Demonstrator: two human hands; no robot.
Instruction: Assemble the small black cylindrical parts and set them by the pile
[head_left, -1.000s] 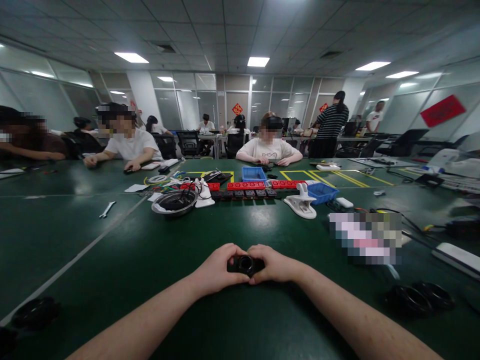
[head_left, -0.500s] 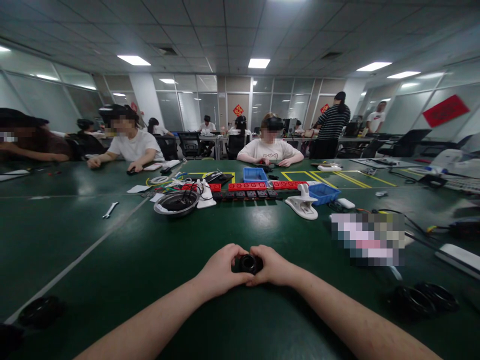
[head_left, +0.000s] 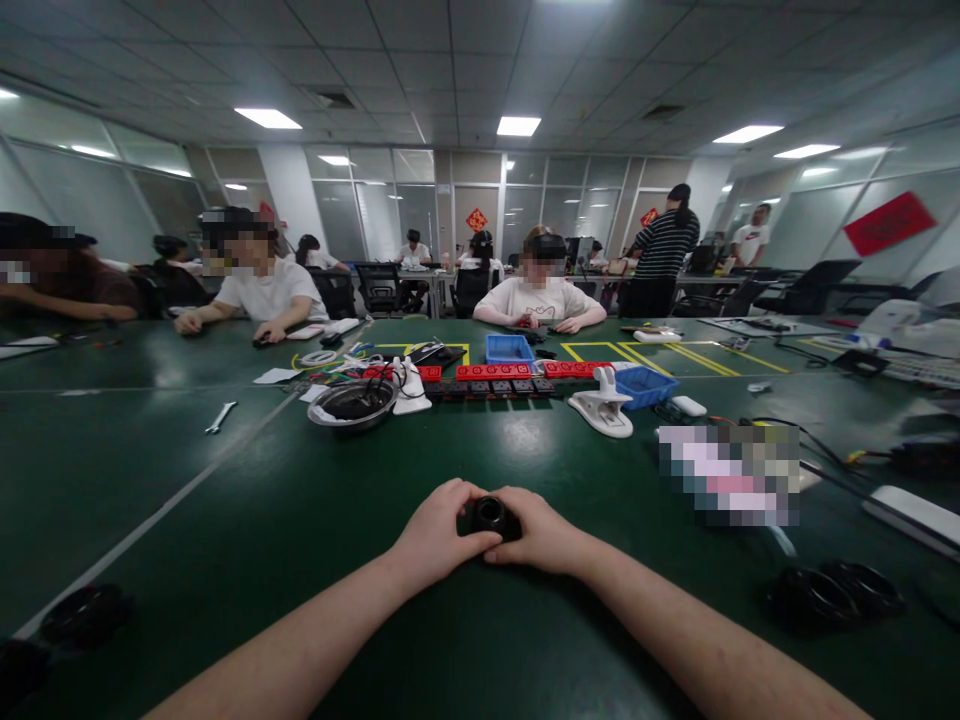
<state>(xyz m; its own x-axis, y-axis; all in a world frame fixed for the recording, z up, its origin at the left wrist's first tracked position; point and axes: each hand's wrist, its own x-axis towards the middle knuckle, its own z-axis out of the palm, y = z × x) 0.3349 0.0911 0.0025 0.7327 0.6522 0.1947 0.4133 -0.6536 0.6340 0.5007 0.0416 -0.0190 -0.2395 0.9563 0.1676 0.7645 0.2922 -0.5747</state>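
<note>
Between my two hands is a small black ring-shaped part with a round opening facing up, close to the green tabletop. My left hand curls round its left side, thumb in front and fingers behind. On the other side, my right hand closes round it in the same way. The thumb tips meet or nearly meet in front of it. Its lower part is hidden by my fingers, so I cannot tell its exact kind.
Black rings lie at the right, with more black parts at the left edge. Beyond my hands are a metal bowl, a white clip base, red blocks, blue trays and a wrench. A co-worker sits opposite.
Both hands and the black part have shifted slightly left, and the part's opening now sits a little higher in view. Both hands still hold it.
</note>
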